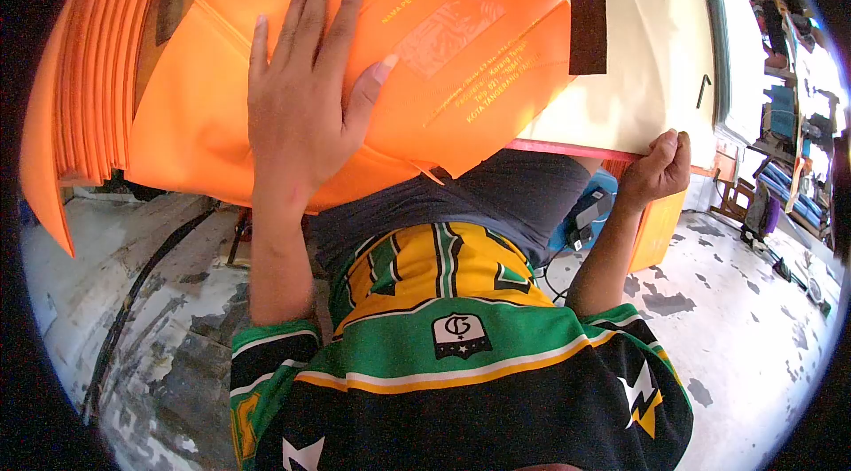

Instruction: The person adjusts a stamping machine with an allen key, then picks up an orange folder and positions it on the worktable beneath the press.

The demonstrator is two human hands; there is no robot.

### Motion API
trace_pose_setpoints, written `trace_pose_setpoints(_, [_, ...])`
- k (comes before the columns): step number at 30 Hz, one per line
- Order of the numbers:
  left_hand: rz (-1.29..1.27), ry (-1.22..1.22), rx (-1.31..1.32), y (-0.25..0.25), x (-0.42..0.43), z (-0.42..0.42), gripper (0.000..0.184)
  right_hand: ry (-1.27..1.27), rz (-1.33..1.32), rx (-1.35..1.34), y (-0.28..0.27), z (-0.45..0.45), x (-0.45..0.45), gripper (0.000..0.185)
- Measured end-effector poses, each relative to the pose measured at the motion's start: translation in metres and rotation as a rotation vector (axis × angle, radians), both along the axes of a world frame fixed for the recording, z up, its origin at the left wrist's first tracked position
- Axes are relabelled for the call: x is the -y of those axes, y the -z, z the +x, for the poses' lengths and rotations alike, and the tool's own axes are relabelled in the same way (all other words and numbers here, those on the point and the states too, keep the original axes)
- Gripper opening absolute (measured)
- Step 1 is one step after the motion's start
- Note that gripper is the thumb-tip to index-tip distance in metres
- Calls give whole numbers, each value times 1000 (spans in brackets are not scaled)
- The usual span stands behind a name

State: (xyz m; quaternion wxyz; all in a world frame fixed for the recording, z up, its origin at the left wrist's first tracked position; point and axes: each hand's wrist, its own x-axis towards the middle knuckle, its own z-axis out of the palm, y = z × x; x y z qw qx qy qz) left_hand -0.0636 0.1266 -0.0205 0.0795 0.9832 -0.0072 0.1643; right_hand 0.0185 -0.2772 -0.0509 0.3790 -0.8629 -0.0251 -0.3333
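A glossy orange plastic folder cover (479, 54) with gold lettering, an emblem and a clear name window lies across the table in front of me. My left hand (306, 85) rests flat on it, palm down, fingers stretched and thumb apart. The cover's near edge droops over the table edge towards my lap. My right hand (658, 171) is curled into a fist at the table's near right edge, apart from the cover. Whatever may be inside that fist is hidden.
A stack of orange covers (97, 72) stands at the left. A dark brown strip (588, 6) lies on the cream tabletop (656, 54), with a small dark bent piece (704, 91) farther right. Below are a blue object (603, 192) and an orange panel (658, 232); cluttered shelves line the right.
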Motion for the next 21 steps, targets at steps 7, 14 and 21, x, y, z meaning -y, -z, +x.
trace_pose_setpoints(7, [-10,-11,-6,-3,1,0,68,30,11,17,0,0,-3,37])
trace_pose_setpoints(14, [-29,-7,-9,-4,1,1,68,11,38,20,1,-1,-2,37])
trace_pose_setpoints(21, [-33,4,3,-3,0,2,70,19,39,16,-1,-1,-4,36])
